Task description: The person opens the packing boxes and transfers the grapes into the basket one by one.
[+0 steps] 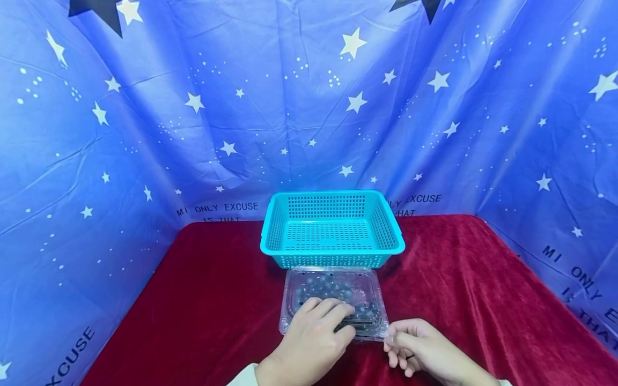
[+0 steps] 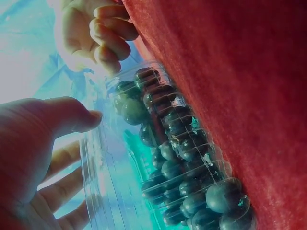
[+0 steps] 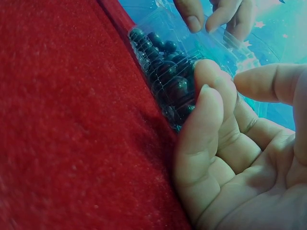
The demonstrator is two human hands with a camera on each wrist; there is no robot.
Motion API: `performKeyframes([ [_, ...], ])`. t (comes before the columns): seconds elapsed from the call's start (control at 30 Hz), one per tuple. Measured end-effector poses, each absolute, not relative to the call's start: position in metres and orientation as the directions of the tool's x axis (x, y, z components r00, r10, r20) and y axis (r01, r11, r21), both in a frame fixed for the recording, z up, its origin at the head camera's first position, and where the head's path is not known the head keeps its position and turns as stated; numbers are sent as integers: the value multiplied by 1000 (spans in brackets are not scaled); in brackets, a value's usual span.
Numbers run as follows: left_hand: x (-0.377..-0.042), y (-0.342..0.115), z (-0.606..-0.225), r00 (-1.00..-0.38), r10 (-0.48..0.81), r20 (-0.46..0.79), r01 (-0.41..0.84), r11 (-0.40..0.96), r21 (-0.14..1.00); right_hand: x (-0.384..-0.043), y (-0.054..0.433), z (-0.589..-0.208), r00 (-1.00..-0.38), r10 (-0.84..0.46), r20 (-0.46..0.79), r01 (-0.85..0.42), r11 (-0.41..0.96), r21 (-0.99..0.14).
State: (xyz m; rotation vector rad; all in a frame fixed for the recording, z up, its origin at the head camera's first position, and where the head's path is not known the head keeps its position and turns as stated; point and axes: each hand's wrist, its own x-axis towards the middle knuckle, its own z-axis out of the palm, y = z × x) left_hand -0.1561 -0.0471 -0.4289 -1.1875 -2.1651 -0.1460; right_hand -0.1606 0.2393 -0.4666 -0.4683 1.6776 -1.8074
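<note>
In the head view, at bottom left of centre, we are wearing a pale, off-white sleeve [image 1: 243, 377], ending at our bare left hand [image 1: 313, 339]. At lower right, a sliver of pale cuff [image 1: 505, 383] is edging our bare right wrist.

Dark red velvety cloth covers the table [image 1: 463, 284], catching a soft sheen. Behind the table and along both its sides hangs blue creased fabric [image 1: 309, 69], printed with white stars [image 1: 354, 43], pale dots and black lettering [image 1: 217, 209]; bigger dark stars [image 1: 429, 8] sit high above the table's far edge.
</note>
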Motion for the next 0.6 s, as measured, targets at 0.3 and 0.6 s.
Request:
performKeyframes([
  [0.3,-157,-50,-427,-374,710,597,785,585,-204,-160,240,-467,-744,-652,-149,193,4,-981],
  [0.6,-158,-53,-425,-370,713,596,781,585,-216,-160,239,-467,-745,-650,-149,192,5,-981],
])
